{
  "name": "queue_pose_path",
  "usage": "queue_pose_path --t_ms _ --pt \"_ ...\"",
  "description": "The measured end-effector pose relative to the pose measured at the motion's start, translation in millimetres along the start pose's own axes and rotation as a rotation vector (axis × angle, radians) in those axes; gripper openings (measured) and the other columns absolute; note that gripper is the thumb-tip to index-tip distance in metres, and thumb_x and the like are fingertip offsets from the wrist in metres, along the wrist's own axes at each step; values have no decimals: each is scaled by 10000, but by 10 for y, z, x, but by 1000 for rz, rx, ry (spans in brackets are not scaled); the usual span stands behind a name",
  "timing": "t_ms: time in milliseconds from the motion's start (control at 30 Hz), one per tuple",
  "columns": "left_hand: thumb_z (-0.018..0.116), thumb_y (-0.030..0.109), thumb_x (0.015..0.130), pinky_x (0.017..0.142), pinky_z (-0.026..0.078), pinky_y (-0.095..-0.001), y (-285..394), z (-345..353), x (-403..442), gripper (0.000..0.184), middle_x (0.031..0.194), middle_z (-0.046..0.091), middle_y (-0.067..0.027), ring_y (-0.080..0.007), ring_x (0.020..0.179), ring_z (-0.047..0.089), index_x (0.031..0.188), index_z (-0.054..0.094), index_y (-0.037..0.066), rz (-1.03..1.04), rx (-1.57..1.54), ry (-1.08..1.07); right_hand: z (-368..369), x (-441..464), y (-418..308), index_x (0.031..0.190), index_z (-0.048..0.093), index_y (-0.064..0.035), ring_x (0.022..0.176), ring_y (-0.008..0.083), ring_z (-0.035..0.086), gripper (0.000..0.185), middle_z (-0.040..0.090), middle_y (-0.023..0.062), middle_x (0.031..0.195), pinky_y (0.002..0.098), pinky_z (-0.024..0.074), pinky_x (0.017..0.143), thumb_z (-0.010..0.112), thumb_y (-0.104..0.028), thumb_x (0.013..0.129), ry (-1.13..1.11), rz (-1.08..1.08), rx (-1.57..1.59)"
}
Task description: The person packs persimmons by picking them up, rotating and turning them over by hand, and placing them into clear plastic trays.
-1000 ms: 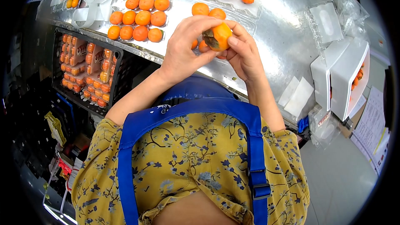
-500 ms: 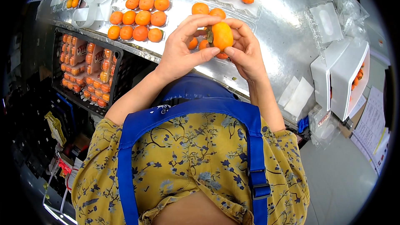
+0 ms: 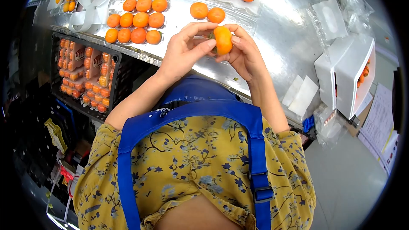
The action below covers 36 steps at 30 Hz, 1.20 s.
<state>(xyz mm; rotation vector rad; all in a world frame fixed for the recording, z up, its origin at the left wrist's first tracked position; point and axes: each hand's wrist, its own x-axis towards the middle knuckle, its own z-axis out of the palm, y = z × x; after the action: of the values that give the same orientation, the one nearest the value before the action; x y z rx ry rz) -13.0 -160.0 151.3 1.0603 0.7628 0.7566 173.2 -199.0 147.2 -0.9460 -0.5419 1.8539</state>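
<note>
Between the fingertips of both my hands is a yellow-orange persimmon (image 3: 223,41), held above the metal table with its leafy end turned left. My left hand (image 3: 184,53) pinches that end with thumb and fingers. The fingers of my right hand (image 3: 246,53) close round the other side, thumb on top. Just beyond my hands lie two orange persimmons (image 3: 207,12). On the left, several persimmons sit in rows in a clear plastic tray (image 3: 164,30). Whatever lies under my hands is hidden.
A white-lined tray (image 3: 216,1) with two persimmons is at the back. Below the table's left edge stands a black crate (image 3: 114,74) of packed fruit. To the right are white foam boxes (image 3: 326,74), white paper pieces (image 3: 300,95) and clear plastic packaging (image 3: 351,8).
Both hands have turned the persimmon and brought it slightly nearer to me and left. Its dried leaf shows less. Fruits that showed beneath my hands are out of sight.
</note>
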Motion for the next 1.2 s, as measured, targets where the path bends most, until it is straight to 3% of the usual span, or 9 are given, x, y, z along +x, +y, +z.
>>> queue_pose_path --t_ms 267,500,667,800,1200 --pt "645 118 883 941 441 -304 -27 -1 -11 429 1221 569 -95 -158 1140 512 1275 522 -7 -87 22 42 -224 -24 -2 1265 423 0 946 295 661 466 589 165 1119 310 577 708 502 -308 925 86 -43 170" --pt "720 119 815 928 471 -330 -107 33 7 520 1236 540 -96 -194 1107 539 1293 530 39 -12 102 -16 -165 -27 33 1231 465 0 847 194 655 429 603 130 1065 284 571 697 532 -296 927 44 -18 26" --pt "702 129 837 917 472 -312 -61 19 0 518 1241 527 -79 -170 1123 523 1314 516 51 -76 130 -60 -112 -15 73 1211 491 15 827 154 649 435 608 110 1037 266 568 670 548 -302 918 26 18 -16" --pt "729 224 816 931 438 -337 -100 11 -6 512 1225 542 -80 -188 1131 528 1277 566 71 -53 139 -47 -81 -12 99 1225 487 26 805 158 652 449 606 113 1038 270 571 662 546 -295 917 23 2 -46" --pt "691 226 844 940 439 -341 -65 -5 -11 493 1250 511 -95 -202 1161 507 1294 557 76 -4 143 -91 -82 -16 95 1249 476 11 855 179 650 442 597 133 1094 281 574 675 549 -266 912 -27 -8 34"
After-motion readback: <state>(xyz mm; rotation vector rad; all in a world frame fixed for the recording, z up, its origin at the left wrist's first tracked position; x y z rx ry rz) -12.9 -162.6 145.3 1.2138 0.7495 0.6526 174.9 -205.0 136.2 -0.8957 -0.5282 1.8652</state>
